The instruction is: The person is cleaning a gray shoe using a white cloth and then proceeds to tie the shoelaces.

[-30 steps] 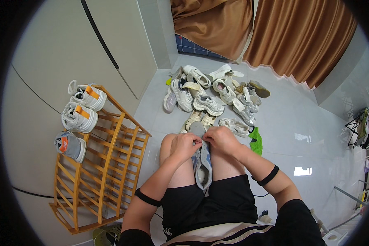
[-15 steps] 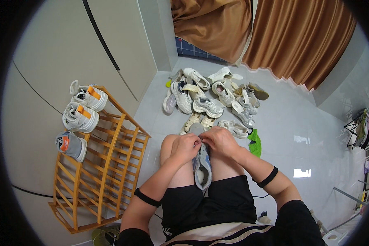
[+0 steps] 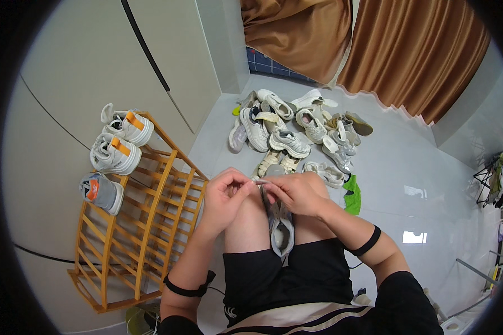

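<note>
A grey sneaker (image 3: 283, 240) rests between my thighs, its heel opening toward me and its toe away from me. Above its front part, a thin pale shoelace (image 3: 258, 181) runs between my fingers. My left hand (image 3: 224, 198), left of the shoe over my knee, pinches the lace between thumb and forefinger. Bent over the shoe's laced part, my right hand (image 3: 296, 192) has its fingers closed on the same lace. My right hand hides much of the shoe's tongue and eyelets.
A slatted wooden shoe rack (image 3: 142, 223) stands at left, with a grey sneaker (image 3: 101, 192) and two white sneakers (image 3: 117, 153) on top. Ahead on the floor lies a pile of shoes (image 3: 290, 144). A bright green cloth (image 3: 352, 195) lies right of it.
My left hand has moved left, away from the shoe, drawing the lace out sideways. My right hand has shifted slightly left over the shoe. The view has shifted a little.
</note>
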`<state>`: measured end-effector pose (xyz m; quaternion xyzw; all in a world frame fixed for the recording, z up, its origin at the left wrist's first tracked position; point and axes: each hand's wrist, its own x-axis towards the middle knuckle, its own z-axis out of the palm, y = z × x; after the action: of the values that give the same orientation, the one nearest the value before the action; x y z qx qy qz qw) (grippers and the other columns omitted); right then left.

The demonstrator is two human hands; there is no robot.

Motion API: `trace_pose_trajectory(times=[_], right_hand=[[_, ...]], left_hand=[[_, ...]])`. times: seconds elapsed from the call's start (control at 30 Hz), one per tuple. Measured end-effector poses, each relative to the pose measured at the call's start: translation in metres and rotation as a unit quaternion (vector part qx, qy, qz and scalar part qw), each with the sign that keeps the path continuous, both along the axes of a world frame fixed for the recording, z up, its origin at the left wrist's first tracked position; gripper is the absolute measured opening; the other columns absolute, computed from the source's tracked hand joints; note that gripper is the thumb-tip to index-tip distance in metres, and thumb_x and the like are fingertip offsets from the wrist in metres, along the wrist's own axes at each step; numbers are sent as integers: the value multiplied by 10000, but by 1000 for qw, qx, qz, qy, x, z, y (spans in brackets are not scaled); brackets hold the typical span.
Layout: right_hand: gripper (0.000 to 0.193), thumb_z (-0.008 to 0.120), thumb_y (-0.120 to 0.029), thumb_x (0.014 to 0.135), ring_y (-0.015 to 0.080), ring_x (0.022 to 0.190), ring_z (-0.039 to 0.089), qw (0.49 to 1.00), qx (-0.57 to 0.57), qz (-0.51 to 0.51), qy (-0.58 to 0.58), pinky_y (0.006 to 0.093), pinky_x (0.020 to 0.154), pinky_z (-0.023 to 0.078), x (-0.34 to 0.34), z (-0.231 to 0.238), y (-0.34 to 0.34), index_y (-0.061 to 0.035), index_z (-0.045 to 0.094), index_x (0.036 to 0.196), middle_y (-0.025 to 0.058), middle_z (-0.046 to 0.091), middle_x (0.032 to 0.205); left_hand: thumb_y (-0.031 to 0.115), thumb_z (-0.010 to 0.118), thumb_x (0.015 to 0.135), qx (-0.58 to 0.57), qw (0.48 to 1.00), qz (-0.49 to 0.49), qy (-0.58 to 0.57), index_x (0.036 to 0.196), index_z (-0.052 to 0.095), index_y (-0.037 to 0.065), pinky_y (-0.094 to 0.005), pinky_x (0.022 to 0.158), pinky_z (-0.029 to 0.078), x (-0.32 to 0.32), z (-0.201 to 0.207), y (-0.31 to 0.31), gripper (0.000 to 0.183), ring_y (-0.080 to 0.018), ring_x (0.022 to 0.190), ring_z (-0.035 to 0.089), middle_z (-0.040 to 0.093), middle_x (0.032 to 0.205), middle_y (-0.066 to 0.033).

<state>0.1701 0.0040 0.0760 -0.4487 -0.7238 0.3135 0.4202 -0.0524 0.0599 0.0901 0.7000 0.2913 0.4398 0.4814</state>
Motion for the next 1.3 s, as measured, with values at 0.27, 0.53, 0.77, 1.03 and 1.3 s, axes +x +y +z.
trace_pose_trajectory(times=[0.27,0.53,0.77,1.03,1.3], right_hand=[[246,617,-150,1072,253,717,687,1000,-20,16,-17,360,705,557,9,41,5,-29,715,1264,136,713,830],[246,733,-142,950,341,1038,707,987,9,57,-149,423,904,569,43,-8,22,-48,713,1176,139,731,1100],[195,765,-89,839,342,1048,699,950,-46,-20,-307,448,890,578,58,-61,24,-93,704,1024,100,723,1072],[206,787,-118,807,293,1057,679,949,5,-49,-311,424,896,573,58,-84,22,-136,714,999,50,709,1009],[311,776,-103,803,327,1143,620,961,20,-62,-270,428,965,537,64,-67,11,-122,692,1102,104,647,1164]], left_hand=[[26,640,1047,-56,983,-82,-156,1080,617,-3,-241,878,455,22,13,-3,50,-87,952,570,593,1034,-30],[90,514,1120,-53,982,-52,-171,1098,564,34,-302,905,492,9,2,5,78,-149,949,586,570,1059,-57],[167,412,1169,-182,960,-55,-206,1179,455,63,-528,1062,548,11,13,-7,112,-265,987,683,610,972,-109],[198,405,1173,-77,959,-72,-263,1146,438,98,-591,948,590,-9,55,-8,109,-202,795,596,530,852,-72],[196,428,1170,50,929,-29,-365,1077,477,99,-299,601,380,-69,133,-5,143,-140,648,395,435,787,-10]])
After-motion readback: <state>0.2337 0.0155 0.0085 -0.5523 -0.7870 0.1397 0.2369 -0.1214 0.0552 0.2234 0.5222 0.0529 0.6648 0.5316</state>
